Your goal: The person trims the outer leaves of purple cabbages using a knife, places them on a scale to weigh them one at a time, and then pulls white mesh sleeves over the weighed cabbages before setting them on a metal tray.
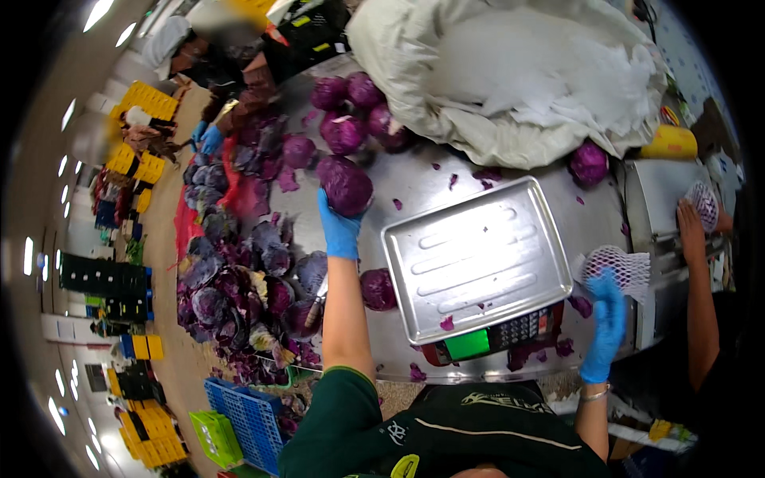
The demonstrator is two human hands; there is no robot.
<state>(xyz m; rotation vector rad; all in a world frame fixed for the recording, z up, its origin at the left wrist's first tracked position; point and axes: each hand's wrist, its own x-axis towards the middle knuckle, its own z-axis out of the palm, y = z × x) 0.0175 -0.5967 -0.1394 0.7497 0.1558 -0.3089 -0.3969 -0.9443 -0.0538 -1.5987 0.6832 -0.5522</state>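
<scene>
My left hand [341, 227], in a blue glove, is closed around the underside of a red cabbage [345, 183], held over the metal table left of a steel tray [478, 259]. The tray rests on a red scale [502, 334] with a green display and a keypad. My right hand [606, 319], also gloved in blue, is right of the tray with its fingers stretched out. Its fingertips meet the edge of a white foam net sleeve [629, 271]; whether anything is inside the sleeve I cannot tell. Another red cabbage [378, 289] sits beside the tray's left edge.
Untrimmed cabbages and loose leaves [231, 295] heap at the left, near a knife [319, 299]. Several trimmed cabbages [344, 131] lie at the back, beside a large white sack [510, 72]. A co-worker's gloved hands [209, 137] are far left; another person's hand [692, 227] touches a netted item at right.
</scene>
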